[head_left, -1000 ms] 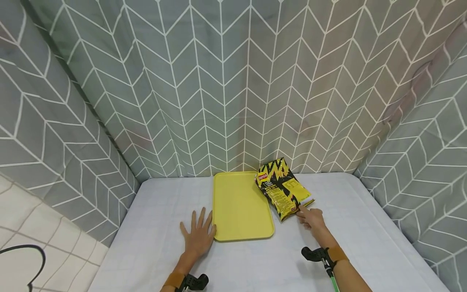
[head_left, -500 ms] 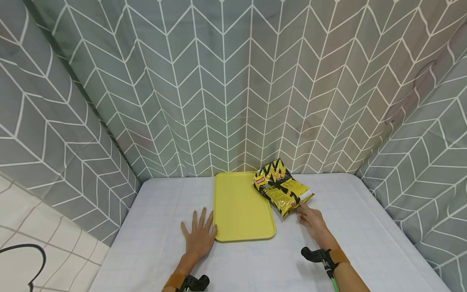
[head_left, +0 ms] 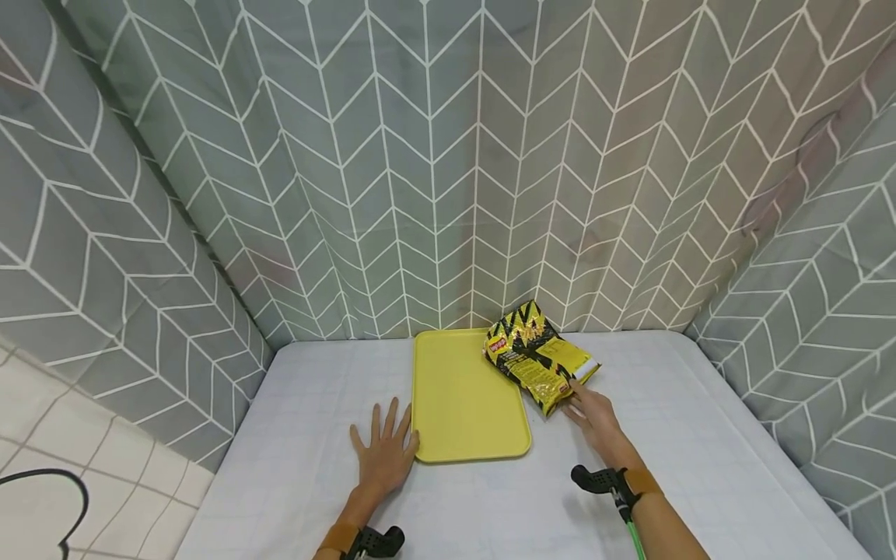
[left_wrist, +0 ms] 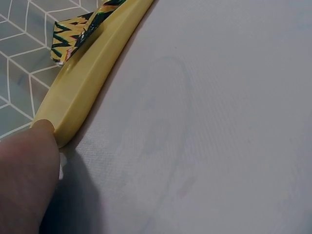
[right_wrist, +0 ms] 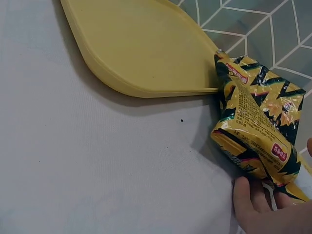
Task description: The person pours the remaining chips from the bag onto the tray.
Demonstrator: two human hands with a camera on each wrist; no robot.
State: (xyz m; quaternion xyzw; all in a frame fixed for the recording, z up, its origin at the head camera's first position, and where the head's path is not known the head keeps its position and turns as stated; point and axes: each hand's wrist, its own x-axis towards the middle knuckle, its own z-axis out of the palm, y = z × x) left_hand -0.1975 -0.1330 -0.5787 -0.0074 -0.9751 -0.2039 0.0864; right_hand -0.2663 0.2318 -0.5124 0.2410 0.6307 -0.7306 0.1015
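Observation:
A yellow and black snack bag lies slanted over the right rim of a yellow tray. My right hand grips the bag's near right corner. In the right wrist view its fingers are tucked at the underside of the bag, which bulges and creases there. My left hand rests on the table with its fingers spread, just left of the tray. Its thumb touches the near left corner of the tray in the left wrist view.
A white cloth covers the table. Behind it hangs a grey curtain with white chevron lines, which also runs along both sides. Small dark specks dot the cloth near the tray. Pale tiles show at the lower left.
The bag has shifted slightly left over the tray, and its near end has lifted and curled. My right hand has moved a little up and left with it. The left hand stays in place.

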